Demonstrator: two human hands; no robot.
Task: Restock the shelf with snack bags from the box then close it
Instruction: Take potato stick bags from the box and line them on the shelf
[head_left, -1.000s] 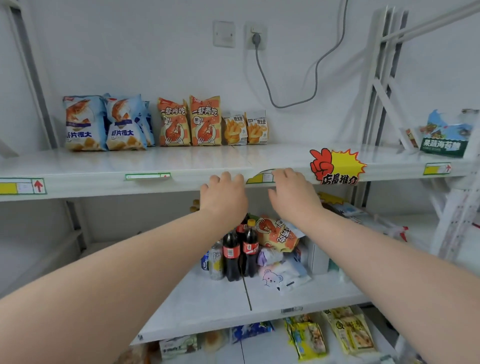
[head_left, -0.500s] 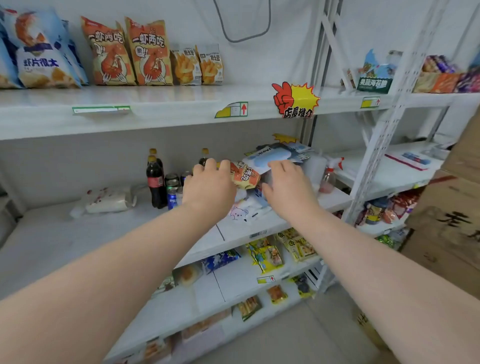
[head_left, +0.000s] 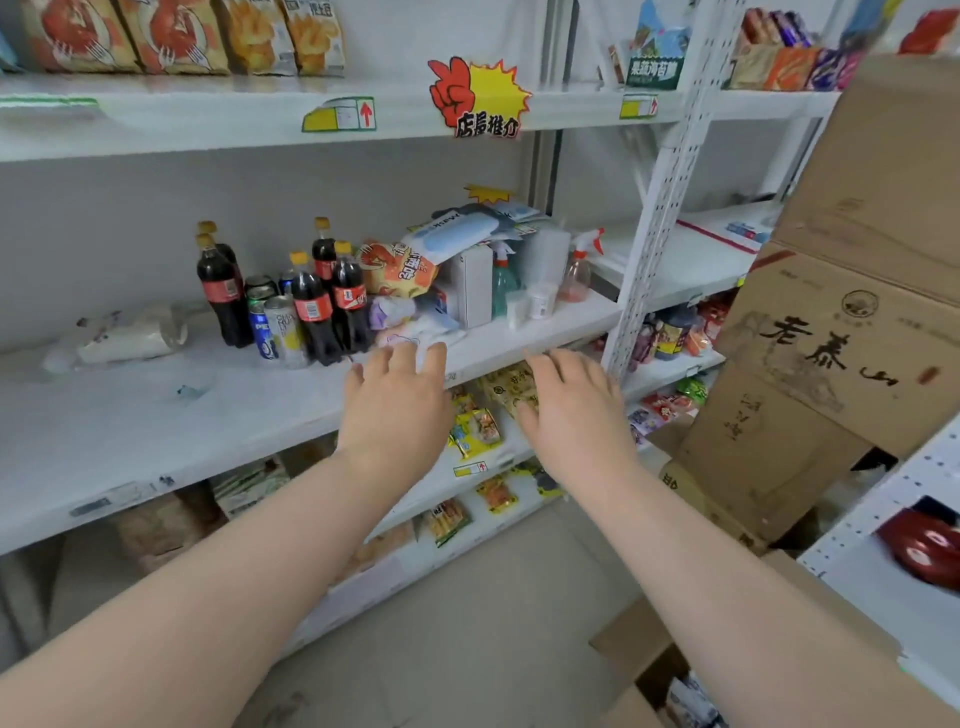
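My left hand (head_left: 397, 400) and right hand (head_left: 571, 410) are both spread flat, fingers straight, and hold nothing. They hover side by side in front of the middle shelf (head_left: 156, 426), touching none of it. A second ago they were up at the lip of the top shelf (head_left: 208, 124), where the snack bags (head_left: 176, 36) stand in a row. Since then my hands and my gaze have dropped and swung right, so I judge that one lot is placed and I'm heading back for more. The open cardboard box (head_left: 631, 636) sits on the floor at the lower right, flaps up, with what look like packets inside, though they're too blurred to name. It isn't closed yet. Just beyond my left hand stand cola bottles (head_left: 311, 306) with red labels, and a blue can (head_left: 260, 332) that seems to read Pepsi. A pale packet (head_left: 452, 236) on the pile behind them reads "MASK" upside down. The red-fist sign (head_left: 478, 98) on the top shelf's edge says 店长推介. The stacked cartons (head_left: 857, 338) at my right carry 老泰山 in black brushstrokes.
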